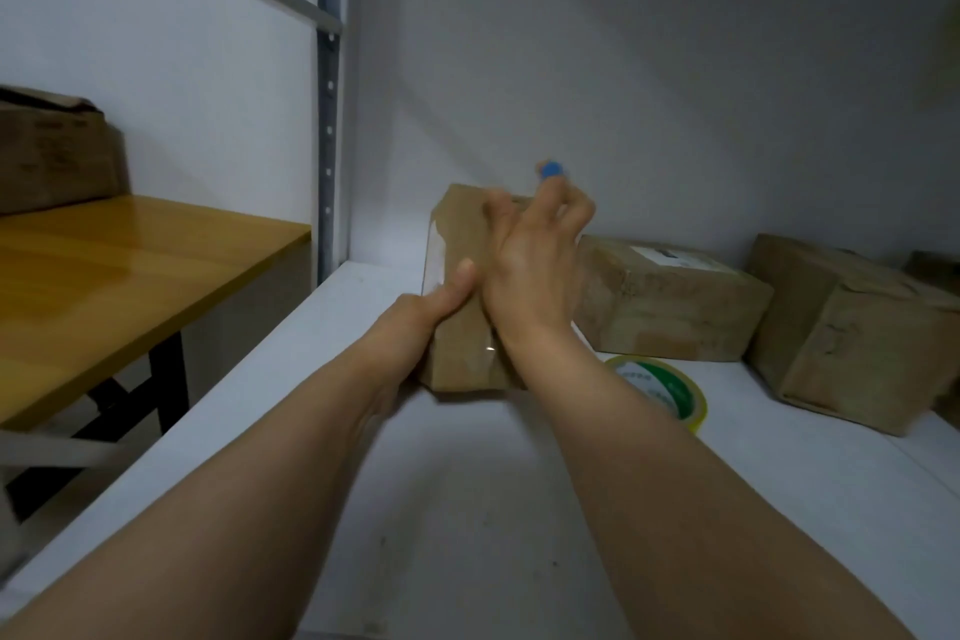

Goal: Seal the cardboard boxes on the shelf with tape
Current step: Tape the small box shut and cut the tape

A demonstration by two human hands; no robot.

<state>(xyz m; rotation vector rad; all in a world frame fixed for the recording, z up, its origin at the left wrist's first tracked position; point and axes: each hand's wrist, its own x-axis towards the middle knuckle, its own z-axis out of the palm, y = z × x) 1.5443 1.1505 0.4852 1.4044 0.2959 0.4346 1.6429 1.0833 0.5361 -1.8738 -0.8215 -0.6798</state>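
Note:
A small cardboard box [457, 234] stands on the white shelf [467, 483] with clear tape along its left edge. My left hand [431, 312] grips the box's near left corner, thumb pressed on the top. Over the top of the box, my right hand [530, 255] has its fingers curled round a small tool with a blue end [549, 168]; the rest of the tool is hidden. A roll of tape [660, 390] with a yellow rim and a green and white core lies flat on the shelf just right of my right wrist.
Two more cardboard boxes [670, 296] [852, 327] lie on the shelf to the right against the wall. A metal upright [328, 94] bounds the shelf on the left. Beyond it stands a wooden table [130, 276] with another carton [52, 151].

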